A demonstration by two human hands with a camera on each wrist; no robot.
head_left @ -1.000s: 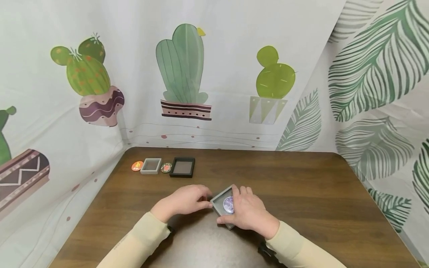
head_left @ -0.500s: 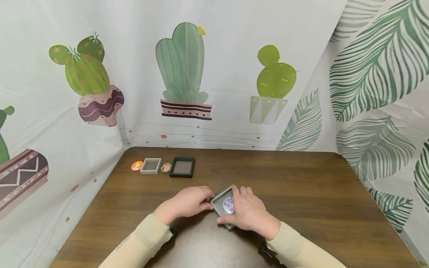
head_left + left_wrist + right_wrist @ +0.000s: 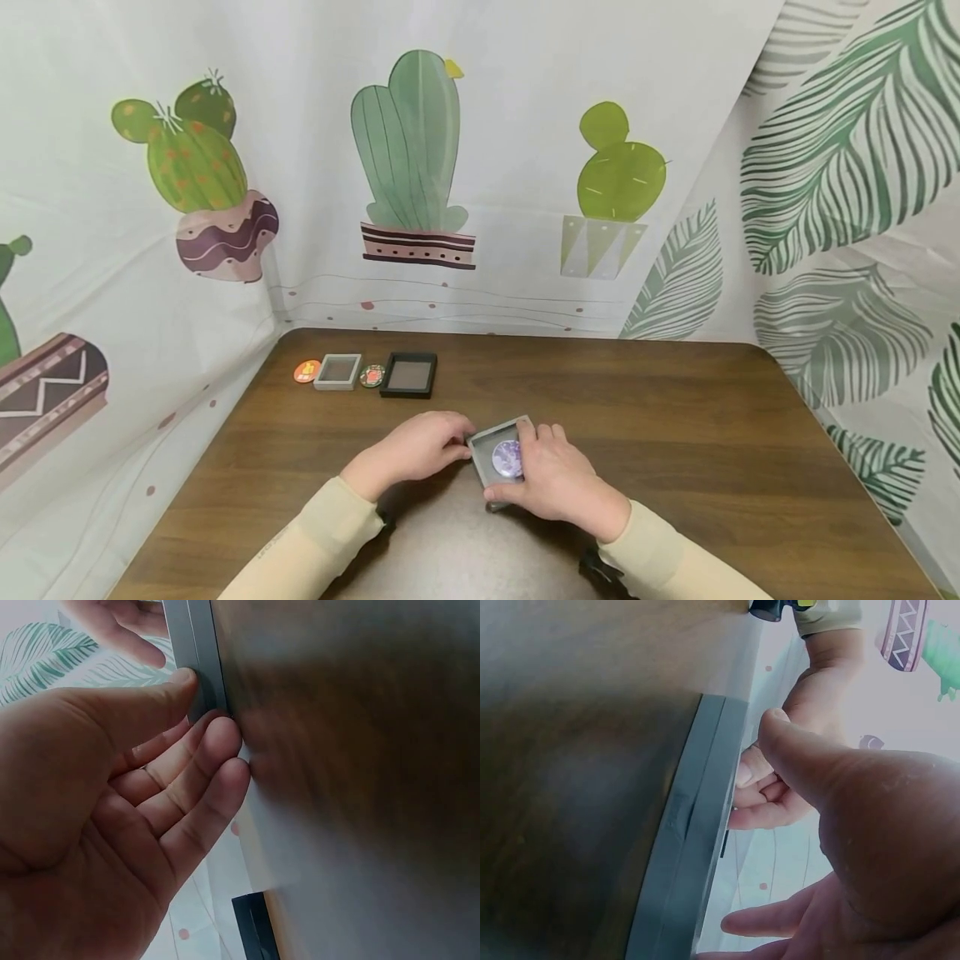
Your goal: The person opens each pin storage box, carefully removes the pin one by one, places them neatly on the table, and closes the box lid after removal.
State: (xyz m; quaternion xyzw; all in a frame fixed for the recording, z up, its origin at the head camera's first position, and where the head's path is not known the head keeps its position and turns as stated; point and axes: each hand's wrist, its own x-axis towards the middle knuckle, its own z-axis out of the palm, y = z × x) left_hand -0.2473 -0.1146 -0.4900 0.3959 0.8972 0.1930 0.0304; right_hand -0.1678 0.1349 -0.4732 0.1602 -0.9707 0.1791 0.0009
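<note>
A grey square display frame [image 3: 498, 428] sits near the middle of the table, with a round purple-and-white disc [image 3: 506, 459] showing inside it. My left hand [image 3: 412, 450] pinches the frame's left corner; in the left wrist view, the thumb is on one face and curled fingertips [image 3: 223, 739] are at the other side. A seam runs along the frame's side [image 3: 697, 795] in the right wrist view. My right hand [image 3: 558, 471] lies over the right part of the frame, its thumb near the front corner and its fingers fairly straight. It covers part of the disc.
At the back left of the brown table [image 3: 675, 408] lie an orange disc [image 3: 306, 372], a small light-grey frame [image 3: 338, 372], a dark patterned disc [image 3: 372, 376] and a black frame [image 3: 408, 375]. A cactus-printed cloth [image 3: 517, 167] hangs behind the table.
The grey frame has turned a little clockwise: its front corner moved left and its back corner right. My left hand stays at its left corner. The items at the back have not moved.
</note>
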